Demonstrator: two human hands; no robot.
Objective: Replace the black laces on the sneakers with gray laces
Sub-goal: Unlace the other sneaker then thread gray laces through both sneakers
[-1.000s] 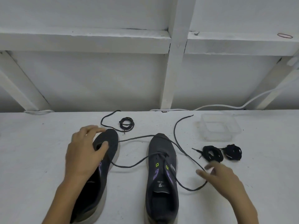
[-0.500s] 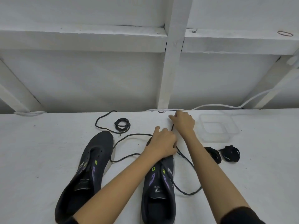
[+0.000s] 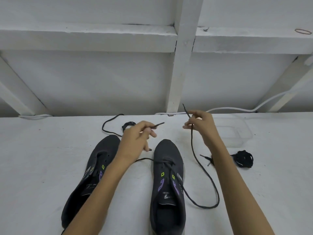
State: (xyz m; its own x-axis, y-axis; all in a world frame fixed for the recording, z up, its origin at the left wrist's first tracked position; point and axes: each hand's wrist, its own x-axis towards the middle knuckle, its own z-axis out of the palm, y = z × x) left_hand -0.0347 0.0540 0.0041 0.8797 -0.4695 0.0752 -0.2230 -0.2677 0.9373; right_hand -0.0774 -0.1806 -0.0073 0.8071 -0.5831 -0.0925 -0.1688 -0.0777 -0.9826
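Two dark grey sneakers lie on the white table, toes pointing away: the left sneaker (image 3: 94, 173) has no lace, and the right sneaker (image 3: 167, 180) has one dark lace (image 3: 196, 160) through its lowest eyelets. My left hand (image 3: 137, 139) pinches one end of that lace above the gap between the sneakers. My right hand (image 3: 199, 128) pinches the other end, raised above the table; the lace hangs down from it and loops on the table right of the right sneaker.
A loose lace with a coiled end (image 3: 111, 126) lies behind the left sneaker. Black lace bundles (image 3: 243, 158) sit at the right, partly behind my right forearm. A clear plastic container (image 3: 237, 131) stands at the back right. A white cable (image 3: 237, 109) runs along the wall.
Both hands reached to the lace ends near the right sneaker's toe, took hold of them and lifted them apart. The left hand left the left sneaker.
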